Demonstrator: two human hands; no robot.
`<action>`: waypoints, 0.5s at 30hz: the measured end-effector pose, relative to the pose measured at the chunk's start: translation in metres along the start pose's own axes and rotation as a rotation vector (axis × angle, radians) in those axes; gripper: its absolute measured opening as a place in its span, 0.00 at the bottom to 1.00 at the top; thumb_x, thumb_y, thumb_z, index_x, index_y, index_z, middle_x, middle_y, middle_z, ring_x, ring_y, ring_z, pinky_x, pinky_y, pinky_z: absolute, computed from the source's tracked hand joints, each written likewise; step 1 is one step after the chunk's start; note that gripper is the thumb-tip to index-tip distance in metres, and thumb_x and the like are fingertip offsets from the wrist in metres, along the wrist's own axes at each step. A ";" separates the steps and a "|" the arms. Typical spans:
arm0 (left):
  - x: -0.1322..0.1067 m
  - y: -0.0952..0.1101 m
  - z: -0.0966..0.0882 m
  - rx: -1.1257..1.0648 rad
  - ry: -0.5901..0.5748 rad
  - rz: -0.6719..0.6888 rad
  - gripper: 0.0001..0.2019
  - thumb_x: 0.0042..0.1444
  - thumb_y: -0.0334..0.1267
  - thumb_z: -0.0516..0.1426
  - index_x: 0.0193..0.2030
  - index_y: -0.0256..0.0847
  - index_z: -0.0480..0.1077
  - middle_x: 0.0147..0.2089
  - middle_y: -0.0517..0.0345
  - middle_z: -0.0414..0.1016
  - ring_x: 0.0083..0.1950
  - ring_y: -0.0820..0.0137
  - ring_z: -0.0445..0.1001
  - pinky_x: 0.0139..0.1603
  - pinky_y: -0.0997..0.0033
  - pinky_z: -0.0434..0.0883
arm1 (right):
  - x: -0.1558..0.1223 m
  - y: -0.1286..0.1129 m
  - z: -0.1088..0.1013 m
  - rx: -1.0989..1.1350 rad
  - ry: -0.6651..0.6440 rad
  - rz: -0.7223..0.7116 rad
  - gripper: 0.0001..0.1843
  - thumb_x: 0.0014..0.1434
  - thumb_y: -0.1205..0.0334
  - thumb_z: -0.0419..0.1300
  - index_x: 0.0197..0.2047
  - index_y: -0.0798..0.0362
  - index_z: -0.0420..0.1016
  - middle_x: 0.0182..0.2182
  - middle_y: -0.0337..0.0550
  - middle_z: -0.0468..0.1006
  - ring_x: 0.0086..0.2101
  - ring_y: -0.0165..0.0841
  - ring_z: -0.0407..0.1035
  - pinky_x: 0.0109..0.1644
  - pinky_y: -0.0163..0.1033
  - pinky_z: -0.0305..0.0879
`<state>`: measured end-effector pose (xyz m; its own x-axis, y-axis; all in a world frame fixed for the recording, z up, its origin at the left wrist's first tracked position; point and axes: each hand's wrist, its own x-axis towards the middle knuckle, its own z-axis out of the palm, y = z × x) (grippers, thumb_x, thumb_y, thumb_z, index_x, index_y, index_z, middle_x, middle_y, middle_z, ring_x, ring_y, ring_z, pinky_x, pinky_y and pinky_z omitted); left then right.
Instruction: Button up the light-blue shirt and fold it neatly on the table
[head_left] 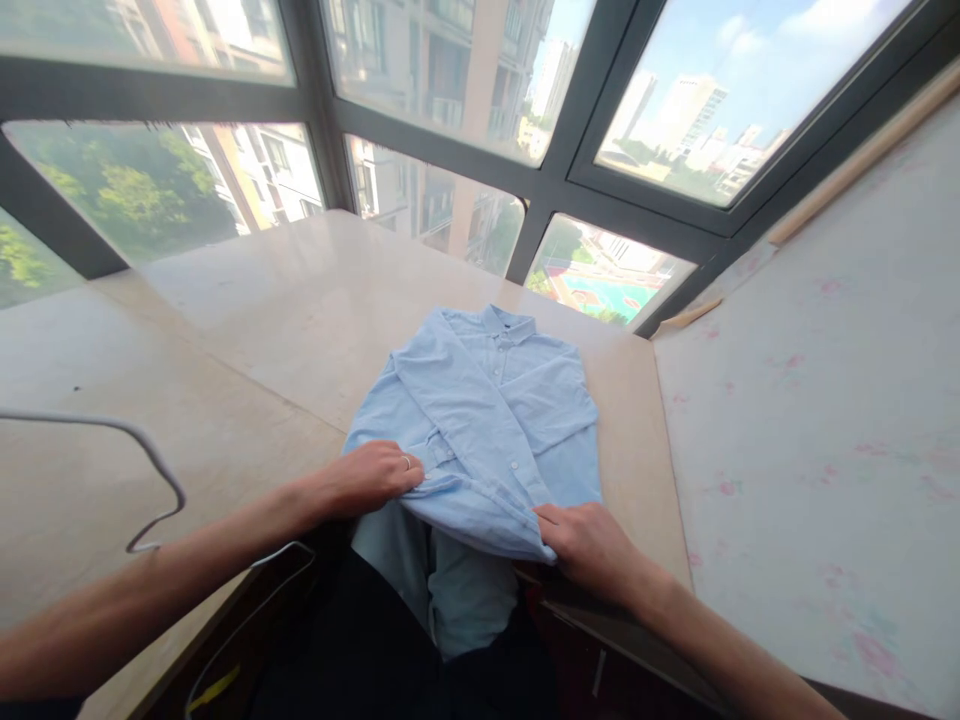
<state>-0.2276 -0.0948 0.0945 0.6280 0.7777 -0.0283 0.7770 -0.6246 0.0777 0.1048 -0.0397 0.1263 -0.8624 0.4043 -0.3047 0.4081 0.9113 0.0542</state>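
Observation:
A light blue button-up shirt (487,410) lies flat on a pale wooden tabletop (300,310), collar pointing away from me, sleeves folded across the front. Its lower part hangs over the near table edge. My left hand (371,478), with a ring on one finger, pinches the shirt's lower left fold. My right hand (589,545) grips the folded hem at the lower right.
A thin white wire hanger (146,470) lies on the tabletop at the left. A wall with faded floral paper (825,420) stands close on the right. Large windows (465,110) run behind the table. A dark cloth (360,640) shows below the table edge.

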 end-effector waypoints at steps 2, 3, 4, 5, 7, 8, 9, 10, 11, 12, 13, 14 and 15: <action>-0.003 0.005 -0.010 -0.007 -0.066 -0.010 0.11 0.57 0.21 0.52 0.33 0.41 0.69 0.31 0.57 0.78 0.32 0.67 0.76 0.36 0.68 0.68 | -0.003 -0.001 -0.011 0.041 -0.090 -0.006 0.14 0.56 0.76 0.53 0.39 0.51 0.74 0.34 0.41 0.81 0.27 0.32 0.72 0.25 0.38 0.43; -0.005 0.008 -0.015 -0.021 -0.094 -0.024 0.11 0.55 0.20 0.52 0.33 0.41 0.69 0.31 0.57 0.78 0.32 0.67 0.76 0.36 0.68 0.67 | -0.004 -0.002 -0.017 0.058 -0.121 -0.012 0.14 0.55 0.76 0.53 0.38 0.51 0.74 0.34 0.42 0.81 0.28 0.32 0.73 0.25 0.38 0.42; -0.006 0.010 -0.020 -0.038 -0.126 -0.036 0.12 0.54 0.20 0.52 0.33 0.41 0.69 0.31 0.57 0.78 0.32 0.66 0.76 0.36 0.68 0.67 | -0.006 -0.001 -0.023 0.079 -0.145 -0.020 0.14 0.53 0.76 0.54 0.38 0.52 0.75 0.34 0.43 0.81 0.28 0.33 0.73 0.26 0.38 0.43; -0.007 0.012 -0.026 -0.057 -0.159 -0.046 0.12 0.52 0.19 0.52 0.32 0.42 0.69 0.31 0.57 0.78 0.33 0.66 0.77 0.37 0.69 0.67 | -0.007 0.000 -0.029 0.108 -0.165 -0.034 0.13 0.52 0.75 0.54 0.37 0.52 0.75 0.33 0.43 0.81 0.29 0.33 0.73 0.26 0.37 0.44; -0.009 0.016 -0.040 -0.095 -0.222 -0.065 0.13 0.50 0.20 0.52 0.32 0.42 0.70 0.32 0.57 0.79 0.35 0.66 0.77 0.38 0.69 0.67 | -0.008 0.003 -0.041 0.183 -0.194 -0.073 0.12 0.50 0.74 0.55 0.35 0.52 0.76 0.33 0.44 0.81 0.30 0.34 0.74 0.27 0.36 0.47; -0.008 0.017 -0.048 -0.113 -0.246 -0.084 0.13 0.49 0.20 0.52 0.32 0.43 0.70 0.32 0.57 0.79 0.36 0.65 0.78 0.38 0.70 0.68 | -0.008 0.005 -0.048 0.221 -0.202 -0.094 0.12 0.50 0.73 0.55 0.34 0.52 0.77 0.32 0.44 0.82 0.31 0.34 0.74 0.28 0.36 0.49; -0.007 0.017 -0.057 -0.128 -0.261 -0.116 0.14 0.48 0.20 0.52 0.32 0.43 0.71 0.33 0.57 0.79 0.37 0.65 0.78 0.38 0.70 0.68 | -0.006 0.008 -0.054 0.253 -0.203 -0.113 0.11 0.50 0.72 0.55 0.34 0.53 0.77 0.32 0.44 0.82 0.31 0.34 0.74 0.29 0.35 0.51; -0.005 0.016 -0.066 -0.139 -0.269 -0.163 0.14 0.48 0.21 0.52 0.32 0.43 0.71 0.33 0.57 0.79 0.38 0.65 0.78 0.37 0.70 0.67 | -0.004 0.012 -0.060 0.273 -0.200 -0.126 0.11 0.50 0.71 0.55 0.33 0.53 0.78 0.31 0.45 0.82 0.31 0.34 0.73 0.30 0.35 0.53; -0.002 0.015 -0.075 -0.145 -0.272 -0.221 0.14 0.47 0.21 0.51 0.32 0.43 0.72 0.33 0.56 0.79 0.38 0.64 0.78 0.36 0.71 0.67 | -0.001 0.015 -0.066 0.280 -0.193 -0.131 0.11 0.50 0.71 0.56 0.33 0.53 0.78 0.31 0.45 0.82 0.30 0.34 0.73 0.30 0.35 0.54; 0.002 0.012 -0.083 -0.146 -0.270 -0.283 0.14 0.47 0.22 0.51 0.31 0.43 0.72 0.34 0.55 0.79 0.38 0.64 0.78 0.36 0.71 0.67 | 0.003 0.020 -0.071 0.271 -0.180 -0.126 0.10 0.50 0.70 0.56 0.32 0.53 0.78 0.30 0.46 0.81 0.29 0.34 0.72 0.30 0.35 0.55; 0.007 0.009 -0.090 -0.143 -0.264 -0.342 0.13 0.47 0.22 0.51 0.31 0.43 0.73 0.34 0.54 0.80 0.39 0.63 0.78 0.35 0.71 0.67 | 0.008 0.025 -0.077 0.253 -0.166 -0.115 0.09 0.49 0.70 0.56 0.31 0.54 0.78 0.29 0.47 0.81 0.28 0.34 0.71 0.30 0.35 0.55; 0.013 0.006 -0.095 -0.136 -0.255 -0.394 0.13 0.47 0.22 0.51 0.31 0.42 0.73 0.34 0.53 0.80 0.39 0.62 0.78 0.36 0.70 0.67 | 0.013 0.031 -0.081 0.233 -0.151 -0.105 0.08 0.49 0.69 0.57 0.30 0.55 0.78 0.28 0.48 0.81 0.28 0.35 0.71 0.30 0.36 0.55; 0.019 0.001 -0.098 -0.128 -0.245 -0.439 0.14 0.47 0.23 0.51 0.32 0.42 0.74 0.34 0.51 0.80 0.40 0.61 0.78 0.36 0.70 0.68 | 0.019 0.038 -0.086 0.219 -0.131 -0.098 0.08 0.49 0.68 0.57 0.29 0.55 0.78 0.27 0.48 0.80 0.27 0.35 0.70 0.30 0.36 0.56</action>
<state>-0.2186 -0.0739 0.1920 0.2473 0.9156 -0.3170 0.9678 -0.2175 0.1267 0.0781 0.0092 0.2041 -0.8606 0.2887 -0.4196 0.3922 0.9013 -0.1842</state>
